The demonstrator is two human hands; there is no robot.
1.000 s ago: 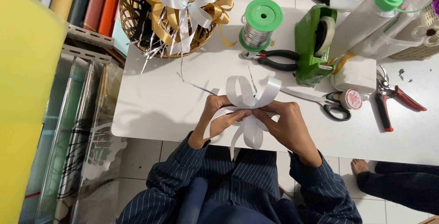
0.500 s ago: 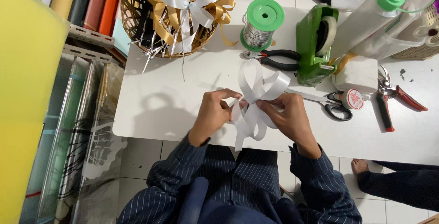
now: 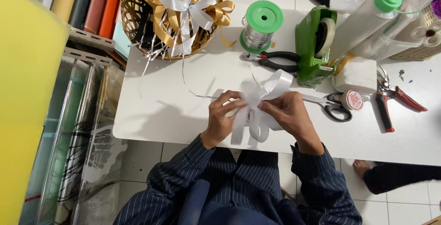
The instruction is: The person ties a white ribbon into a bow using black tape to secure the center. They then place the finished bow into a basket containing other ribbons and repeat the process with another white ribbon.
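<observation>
A white ribbon bow is pinched between the left hand and right hand above the white table. Its centre is hidden by fingers; scissors are partly covered by the right hand.

dark navy pinstriped long sleeves, cuffs at wrists; bare hands, no rings.
</observation>
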